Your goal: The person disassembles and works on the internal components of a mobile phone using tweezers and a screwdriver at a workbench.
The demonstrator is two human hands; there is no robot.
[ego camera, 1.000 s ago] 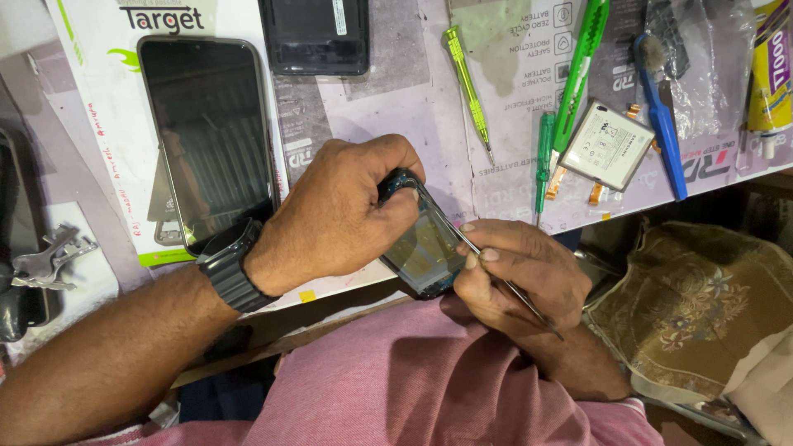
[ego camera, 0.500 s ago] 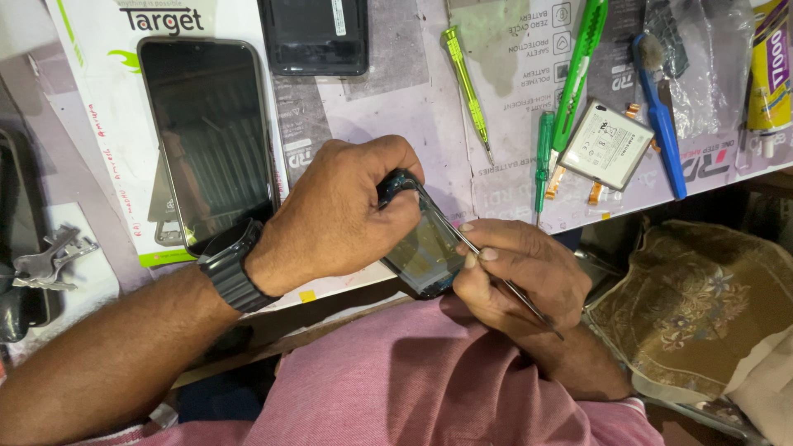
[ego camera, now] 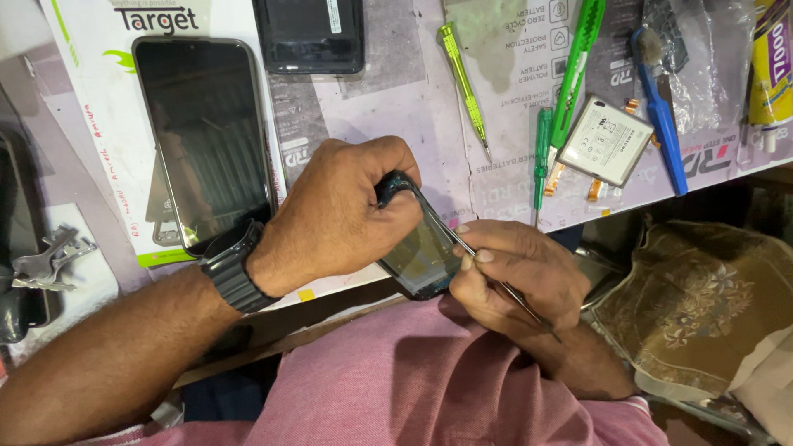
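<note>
While both grip: left hand round one phone, right hand pinching one thin tool.

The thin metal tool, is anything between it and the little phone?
Nothing visible. The right hand pinches the thin metal tool, whose tip already meets the small phone at its edge. The left hand grips that phone.

A pale counter filled the upper view, covered in printed paper sheets under even, bright light. Below its front edge lay dim shadow, and to the right of it sat a worn brown patterned cushion.
</note>
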